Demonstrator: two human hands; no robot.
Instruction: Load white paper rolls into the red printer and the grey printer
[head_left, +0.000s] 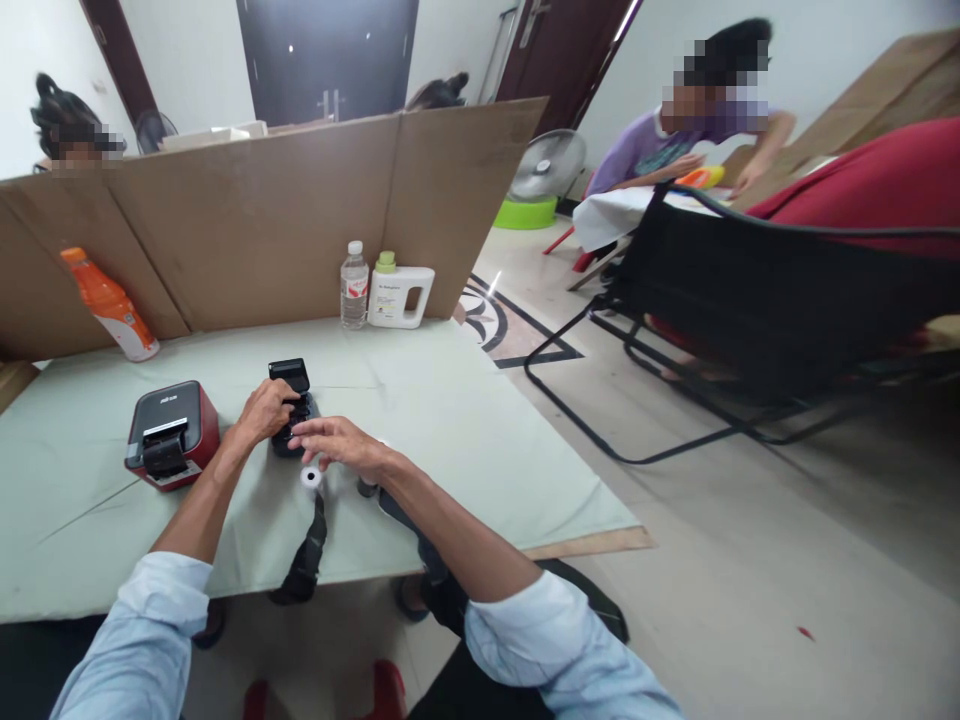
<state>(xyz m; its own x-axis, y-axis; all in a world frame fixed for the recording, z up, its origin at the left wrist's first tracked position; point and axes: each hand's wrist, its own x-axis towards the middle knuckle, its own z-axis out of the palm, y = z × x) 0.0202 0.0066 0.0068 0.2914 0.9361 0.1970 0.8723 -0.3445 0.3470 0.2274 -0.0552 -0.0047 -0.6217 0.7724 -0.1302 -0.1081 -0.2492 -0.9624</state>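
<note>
My left hand (264,410) rests on a small black handheld printer (291,388) lying on the pale green table (450,420), gripping its body. My right hand (341,442) hovers just right of the device with fingers spread, over a small white paper roll (310,477). A black strap (307,550) hangs from the device over the table's front edge. A red and black label printer (171,432) stands to the left of my left hand.
An orange bottle (112,305), a clear water bottle (354,285) and a white jug (400,294) stand by the cardboard divider (262,210). A black folding chair (750,300) and a seated person (697,130) are to the right; another person (67,125) is behind the divider.
</note>
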